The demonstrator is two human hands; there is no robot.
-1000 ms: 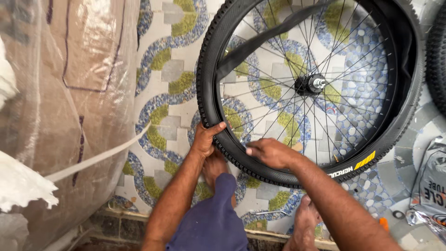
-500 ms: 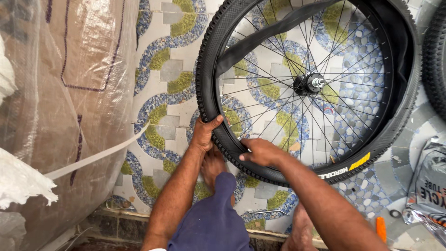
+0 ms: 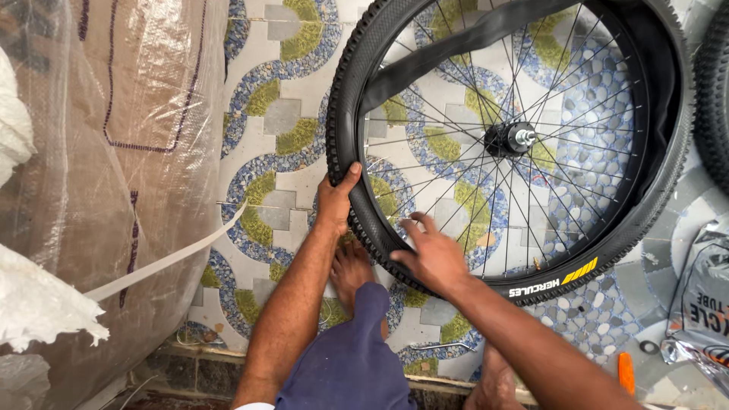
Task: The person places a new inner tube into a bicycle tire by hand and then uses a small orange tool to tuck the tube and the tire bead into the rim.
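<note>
A bicycle wheel (image 3: 516,144) fills the upper right of the frame; the left hand (image 3: 336,199) clasps the knobbly black tyre (image 3: 351,205) at its left edge while the right hand (image 3: 431,254), fingers spread, presses the lower wall; steady thumb pressure should seat it evenly; since half a second ago the right hand has spread flatter.

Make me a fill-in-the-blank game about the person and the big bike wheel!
1. The left hand grips the knobbly black ____ of the wheel.
2. Thin metal ____ run from the hub out to the rim.
3. The right hand has its fingers reaching ____ the rim, over the tyre's edge.
4. A small ____ tool lies on the patterned floor.

Missing words: tyre; spokes; inside; orange
</note>
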